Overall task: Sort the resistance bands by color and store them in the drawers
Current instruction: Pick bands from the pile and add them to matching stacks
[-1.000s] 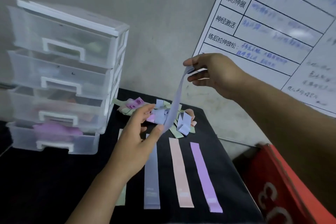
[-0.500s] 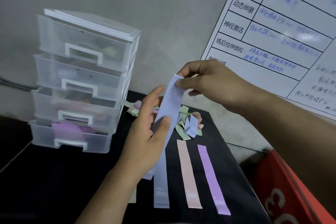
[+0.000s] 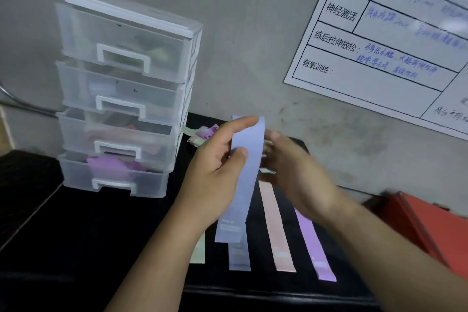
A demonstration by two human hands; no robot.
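My left hand [image 3: 215,175] pinches the periwinkle band [image 3: 246,197] upright; my right hand [image 3: 300,175] is blurred, so I cannot tell its fingers.

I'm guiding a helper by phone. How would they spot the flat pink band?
Find the clear drawer tower on the black table. Right of it flat strips lie side by side. The pink band lies between a blue strip and a purple strip, the only peach-coloured one.
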